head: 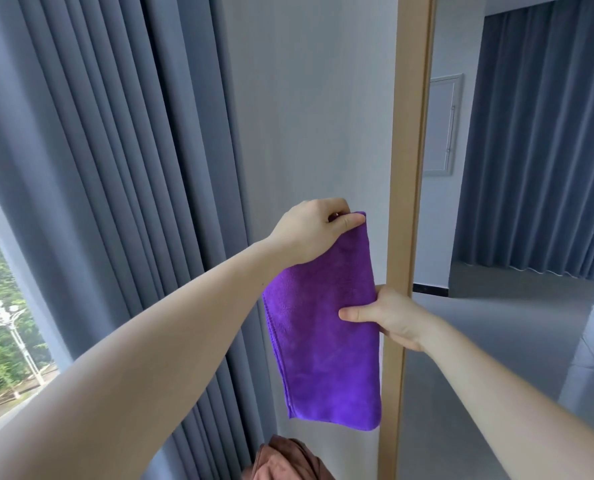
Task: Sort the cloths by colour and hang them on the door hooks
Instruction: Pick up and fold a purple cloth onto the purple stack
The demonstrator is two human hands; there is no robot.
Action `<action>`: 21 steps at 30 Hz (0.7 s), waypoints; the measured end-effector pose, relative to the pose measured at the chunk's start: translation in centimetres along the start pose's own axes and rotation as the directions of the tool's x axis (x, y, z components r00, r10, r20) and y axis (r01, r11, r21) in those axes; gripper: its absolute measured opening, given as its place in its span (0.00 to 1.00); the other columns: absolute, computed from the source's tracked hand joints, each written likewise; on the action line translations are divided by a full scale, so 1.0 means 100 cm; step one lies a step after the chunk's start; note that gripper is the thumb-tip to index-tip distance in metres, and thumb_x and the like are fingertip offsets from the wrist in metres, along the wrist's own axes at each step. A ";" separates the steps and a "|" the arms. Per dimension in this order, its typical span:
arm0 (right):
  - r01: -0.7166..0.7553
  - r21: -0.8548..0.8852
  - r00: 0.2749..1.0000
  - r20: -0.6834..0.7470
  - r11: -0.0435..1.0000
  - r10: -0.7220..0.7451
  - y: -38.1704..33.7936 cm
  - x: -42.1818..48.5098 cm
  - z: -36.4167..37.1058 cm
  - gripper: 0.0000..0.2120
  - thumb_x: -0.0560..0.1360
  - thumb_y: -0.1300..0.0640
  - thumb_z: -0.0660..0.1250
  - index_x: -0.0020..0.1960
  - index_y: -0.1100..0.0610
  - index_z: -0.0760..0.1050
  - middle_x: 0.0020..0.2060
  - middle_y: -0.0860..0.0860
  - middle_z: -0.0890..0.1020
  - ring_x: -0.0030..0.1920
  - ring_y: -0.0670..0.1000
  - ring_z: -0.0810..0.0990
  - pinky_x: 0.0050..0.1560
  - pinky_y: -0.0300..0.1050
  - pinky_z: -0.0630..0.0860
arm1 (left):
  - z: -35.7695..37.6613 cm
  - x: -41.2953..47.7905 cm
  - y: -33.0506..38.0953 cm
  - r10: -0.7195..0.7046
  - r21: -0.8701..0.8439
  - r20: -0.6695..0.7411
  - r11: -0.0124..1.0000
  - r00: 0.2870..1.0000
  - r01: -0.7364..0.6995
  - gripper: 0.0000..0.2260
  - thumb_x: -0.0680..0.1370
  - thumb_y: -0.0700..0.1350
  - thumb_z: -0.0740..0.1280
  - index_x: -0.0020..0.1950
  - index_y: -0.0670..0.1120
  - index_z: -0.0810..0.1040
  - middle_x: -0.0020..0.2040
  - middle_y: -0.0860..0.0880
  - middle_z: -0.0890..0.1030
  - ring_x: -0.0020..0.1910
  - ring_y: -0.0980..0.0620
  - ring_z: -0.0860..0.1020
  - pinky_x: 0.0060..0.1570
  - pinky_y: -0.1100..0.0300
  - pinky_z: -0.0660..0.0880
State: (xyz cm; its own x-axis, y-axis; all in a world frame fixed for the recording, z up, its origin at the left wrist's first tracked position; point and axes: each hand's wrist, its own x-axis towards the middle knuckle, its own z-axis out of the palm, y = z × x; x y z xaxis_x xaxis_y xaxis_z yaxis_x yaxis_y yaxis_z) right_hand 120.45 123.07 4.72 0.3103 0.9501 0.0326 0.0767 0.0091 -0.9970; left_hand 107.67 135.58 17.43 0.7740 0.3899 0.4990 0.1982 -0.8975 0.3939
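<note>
Fingers (347,221) of my left hand (307,233) pinch the folded purple fleece cloth (323,358) at its top; my right hand (394,318) grips its side.

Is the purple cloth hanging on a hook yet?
No: the left hand pinches the top of the purple cloth, the right hand grips its edge; no hook is in view.

Folded purple cloth (323,327) hanging upright; brown cloth (285,460) below

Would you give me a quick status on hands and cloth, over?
Left hand pinches purple cloth at top corner. Right hand grips its right edge. No hook in view; brown cloth bunched below.
</note>
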 end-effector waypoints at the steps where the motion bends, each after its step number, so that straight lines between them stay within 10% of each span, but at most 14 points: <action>1: -0.010 -0.005 1.000 0.008 1.000 0.010 0.004 0.000 0.000 0.27 0.65 0.59 0.80 0.63 0.59 0.81 0.57 0.54 0.86 0.59 0.55 0.85 0.64 0.52 0.79 | -0.002 0.001 -0.001 0.004 0.005 -0.008 1.000 1.000 -0.004 0.15 0.81 0.61 0.64 0.45 0.52 0.79 0.38 0.54 0.79 0.43 0.48 0.77 0.48 0.52 0.76; 21: -0.268 -0.146 0.962 0.018 0.952 0.274 0.091 -0.003 0.003 0.16 0.73 0.59 0.78 0.60 0.58 0.82 0.53 0.52 0.88 0.55 0.52 0.86 0.57 0.47 0.82 | -0.080 0.017 -0.008 0.037 0.067 -0.196 0.997 0.980 -0.024 0.15 0.82 0.57 0.65 0.48 0.45 0.80 0.38 0.52 0.77 0.41 0.50 0.74 0.44 0.56 0.71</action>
State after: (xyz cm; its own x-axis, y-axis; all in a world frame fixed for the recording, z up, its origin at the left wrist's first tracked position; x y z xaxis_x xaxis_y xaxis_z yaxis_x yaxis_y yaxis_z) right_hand 120.79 122.94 -4.42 0.3027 0.9217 -0.2426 0.1285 -0.2917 -0.9478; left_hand 104.01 138.63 24.13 0.6478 0.3896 0.6546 0.2199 -0.9184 0.3290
